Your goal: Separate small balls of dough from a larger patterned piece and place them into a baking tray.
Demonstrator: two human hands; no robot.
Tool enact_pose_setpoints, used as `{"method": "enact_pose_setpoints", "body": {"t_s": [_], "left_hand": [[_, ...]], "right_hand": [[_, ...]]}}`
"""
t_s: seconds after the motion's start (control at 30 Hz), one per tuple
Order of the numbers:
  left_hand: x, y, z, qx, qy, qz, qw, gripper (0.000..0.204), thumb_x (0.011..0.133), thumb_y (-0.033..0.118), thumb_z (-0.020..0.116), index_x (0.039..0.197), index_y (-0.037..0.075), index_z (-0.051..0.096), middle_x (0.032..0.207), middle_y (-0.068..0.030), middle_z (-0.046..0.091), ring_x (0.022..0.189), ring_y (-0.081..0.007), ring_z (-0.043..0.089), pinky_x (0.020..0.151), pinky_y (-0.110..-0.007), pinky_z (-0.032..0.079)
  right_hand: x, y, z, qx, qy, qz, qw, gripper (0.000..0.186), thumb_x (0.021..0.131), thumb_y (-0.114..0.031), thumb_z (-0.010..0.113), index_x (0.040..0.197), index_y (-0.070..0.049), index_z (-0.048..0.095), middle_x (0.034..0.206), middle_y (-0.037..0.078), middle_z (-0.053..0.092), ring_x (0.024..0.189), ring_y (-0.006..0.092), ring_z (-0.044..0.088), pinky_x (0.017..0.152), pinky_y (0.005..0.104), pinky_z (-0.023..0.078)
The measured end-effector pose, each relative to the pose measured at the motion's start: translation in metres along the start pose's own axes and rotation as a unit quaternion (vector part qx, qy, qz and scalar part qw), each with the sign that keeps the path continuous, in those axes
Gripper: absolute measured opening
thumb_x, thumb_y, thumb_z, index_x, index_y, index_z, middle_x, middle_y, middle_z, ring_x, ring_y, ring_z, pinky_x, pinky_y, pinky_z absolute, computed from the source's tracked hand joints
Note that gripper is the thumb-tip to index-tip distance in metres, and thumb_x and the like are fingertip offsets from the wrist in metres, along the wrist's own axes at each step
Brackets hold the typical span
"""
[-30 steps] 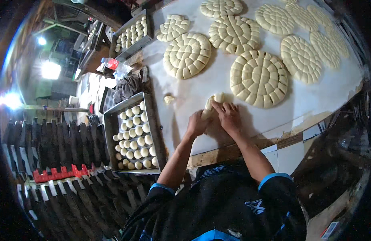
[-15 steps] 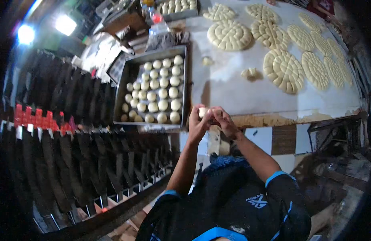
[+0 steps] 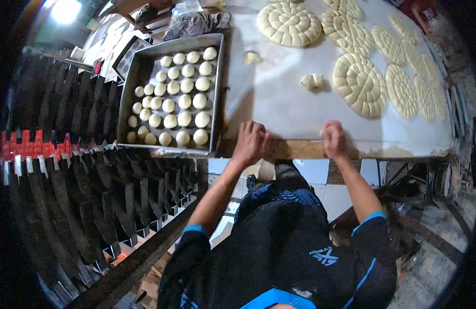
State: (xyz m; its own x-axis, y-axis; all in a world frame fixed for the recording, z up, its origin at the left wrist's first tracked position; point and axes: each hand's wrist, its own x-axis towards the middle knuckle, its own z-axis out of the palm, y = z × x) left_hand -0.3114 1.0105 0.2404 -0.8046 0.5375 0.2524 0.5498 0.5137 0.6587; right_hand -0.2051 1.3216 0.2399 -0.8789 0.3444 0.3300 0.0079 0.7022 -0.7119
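My left hand (image 3: 251, 142) is curled at the front edge of the worktable, just right of the tray; whatever its bent fingers may hold is hidden. To the right along the same edge, my right hand (image 3: 334, 139) is closed too, blurred, with a reddish patch at its top that I cannot make out. The deep metal tray (image 3: 216, 92) at left holds rows of round dough balls (image 3: 184, 101). Beyond my right hand lies a small lump of dough (image 3: 312, 81), and a smaller dough scrap (image 3: 252, 57) sits farther back.
Large flat rounds of scored dough (image 3: 359, 85) cover the table's (image 3: 279, 108) right and far side. A grey cloth (image 3: 194, 24) lies behind the tray. Dark racks (image 3: 119, 190) with red parts stand at left. Another person's sleeve (image 3: 428, 10) shows at the far right.
My hands, together around a dough ball before, are now apart along the table edge; the right one has moved right. The ball no longer shows. The view has shifted a little.
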Motion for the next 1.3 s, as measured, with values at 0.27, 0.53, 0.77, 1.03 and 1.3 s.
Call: {"method": "enact_pose_setpoints", "body": {"t_s": [0.27, 0.53, 0.77, 1.03, 1.3], "left_hand": [[0.164, 0.028, 0.044, 0.102, 0.066, -0.050, 0.991, 0.043, 0.079, 0.043, 0.075, 0.093, 0.006, 0.059, 0.096, -0.0149, 0.053, 0.097, -0.0339, 0.048, 0.088, -0.048, 0.038], [0.070, -0.007, 0.019, 0.117, -0.121, 0.101, 0.981, 0.022, 0.082, 0.016, 0.067, 0.101, 0.007, 0.062, 0.102, -0.0102, 0.063, 0.100, -0.0319, 0.057, 0.097, -0.048, 0.039], [0.184, 0.020, 0.065, 0.108, -0.015, -0.063, 0.992, 0.019, 0.079, 0.018, 0.070, 0.094, 0.008, 0.063, 0.095, -0.0107, 0.062, 0.095, -0.0319, 0.055, 0.087, -0.044, 0.042], [0.081, -0.038, 0.004, 0.180, -0.059, 0.049, 0.981, 0.018, 0.078, 0.013, 0.071, 0.095, 0.010, 0.063, 0.098, -0.0096, 0.064, 0.102, -0.0336, 0.056, 0.092, -0.046, 0.044], [0.133, -0.002, 0.058, -0.089, 0.001, 0.037, 0.995, 0.028, 0.077, 0.012, 0.063, 0.105, 0.009, 0.063, 0.105, -0.0114, 0.061, 0.106, -0.0342, 0.054, 0.094, -0.043, 0.045]], "right_hand": [[0.093, -0.024, 0.054, -0.102, -0.098, -0.107, 0.984, 0.029, 0.077, -0.016, 0.060, 0.098, 0.003, 0.056, 0.095, 0.020, 0.054, 0.093, 0.0409, 0.052, 0.097, 0.0505, 0.040], [0.052, 0.037, -0.002, -0.119, -0.236, -0.303, 0.916, 0.019, 0.072, -0.014, 0.063, 0.082, 0.001, 0.063, 0.087, 0.018, 0.062, 0.095, 0.0312, 0.059, 0.107, 0.0500, 0.040], [0.095, -0.018, 0.053, -0.061, -0.107, -0.124, 0.985, 0.015, 0.081, -0.011, 0.059, 0.091, 0.000, 0.056, 0.091, 0.018, 0.055, 0.095, 0.0395, 0.054, 0.108, 0.0521, 0.037], [0.099, 0.031, 0.002, -0.079, -0.158, -0.197, 0.964, 0.012, 0.075, -0.010, 0.061, 0.080, -0.001, 0.056, 0.082, 0.016, 0.055, 0.088, 0.0386, 0.057, 0.098, 0.0512, 0.046], [0.056, -0.028, 0.067, -0.077, -0.095, -0.091, 0.988, 0.013, 0.085, -0.009, 0.059, 0.092, 0.001, 0.057, 0.101, 0.022, 0.056, 0.105, 0.0453, 0.052, 0.094, 0.0520, 0.041]]}}
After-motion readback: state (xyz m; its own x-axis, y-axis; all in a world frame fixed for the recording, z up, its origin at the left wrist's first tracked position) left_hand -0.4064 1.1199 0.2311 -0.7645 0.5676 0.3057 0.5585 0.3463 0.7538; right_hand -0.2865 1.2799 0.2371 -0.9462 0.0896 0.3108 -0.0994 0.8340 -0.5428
